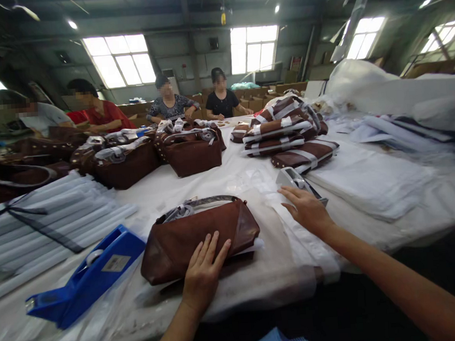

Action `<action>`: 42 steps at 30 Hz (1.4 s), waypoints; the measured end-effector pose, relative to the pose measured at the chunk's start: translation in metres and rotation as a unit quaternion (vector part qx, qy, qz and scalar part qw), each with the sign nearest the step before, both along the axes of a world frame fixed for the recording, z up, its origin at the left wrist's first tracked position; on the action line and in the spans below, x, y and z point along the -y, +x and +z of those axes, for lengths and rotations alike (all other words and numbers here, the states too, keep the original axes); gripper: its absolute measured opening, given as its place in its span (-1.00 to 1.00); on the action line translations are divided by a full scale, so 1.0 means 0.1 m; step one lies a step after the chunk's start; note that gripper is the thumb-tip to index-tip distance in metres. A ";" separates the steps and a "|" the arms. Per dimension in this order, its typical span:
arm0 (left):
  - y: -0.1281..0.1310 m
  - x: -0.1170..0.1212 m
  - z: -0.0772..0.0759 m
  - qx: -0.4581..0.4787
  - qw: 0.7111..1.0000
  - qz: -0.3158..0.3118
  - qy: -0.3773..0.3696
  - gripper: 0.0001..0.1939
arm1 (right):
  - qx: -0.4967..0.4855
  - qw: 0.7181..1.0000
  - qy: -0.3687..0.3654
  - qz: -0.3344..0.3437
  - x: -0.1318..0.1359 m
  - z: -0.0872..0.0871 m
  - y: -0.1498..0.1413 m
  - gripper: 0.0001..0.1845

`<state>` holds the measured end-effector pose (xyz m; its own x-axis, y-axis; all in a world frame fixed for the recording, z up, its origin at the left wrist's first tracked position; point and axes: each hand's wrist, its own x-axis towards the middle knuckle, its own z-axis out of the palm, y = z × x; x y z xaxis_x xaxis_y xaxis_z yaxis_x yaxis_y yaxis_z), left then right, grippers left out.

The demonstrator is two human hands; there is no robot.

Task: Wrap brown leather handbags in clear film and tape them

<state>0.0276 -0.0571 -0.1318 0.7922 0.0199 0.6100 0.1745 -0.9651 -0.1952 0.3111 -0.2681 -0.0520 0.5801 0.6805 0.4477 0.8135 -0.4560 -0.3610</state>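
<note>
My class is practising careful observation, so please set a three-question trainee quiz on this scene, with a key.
1. What do the fingers of the left hand rest on?
(a) a stack of white sheets
(b) a brown bag
(c) a cardboard box

2. True or false: the blue tape dispenser lies to the left of that bag.

3. Which object is nearest to the right hand?

Key: 1. b; 2. true; 3. the grey tape dispenser.

Tape dispenser [85,281] left of handbag [185,237]
</note>
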 end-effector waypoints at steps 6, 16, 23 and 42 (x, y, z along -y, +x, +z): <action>-0.01 -0.02 0.04 0.025 1.000 -0.007 -0.006 -0.32 | 0.056 0.987 -0.150 0.019 -0.19 0.18 0.66 -0.84; -0.24 -0.37 0.84 0.232 0.943 0.114 -0.208 -0.34 | -0.118 0.962 -0.051 0.242 -0.87 1.03 0.34 -0.73; -0.46 -0.50 0.82 0.300 0.879 0.200 -0.312 -0.36 | 0.117 0.850 -0.329 0.394 -1.71 0.73 -0.07 -0.65; -0.52 -0.50 0.84 0.305 0.863 0.208 -0.345 -0.37 | -0.035 0.959 -0.248 0.131 -0.69 -0.33 0.51 -0.53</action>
<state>-0.0244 -0.0073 -0.0475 0.1639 0.7502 0.6406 0.4017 -0.6439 0.6512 0.3619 -0.1994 -0.0849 0.3770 0.9262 -0.0028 0.9052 -0.3691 -0.2108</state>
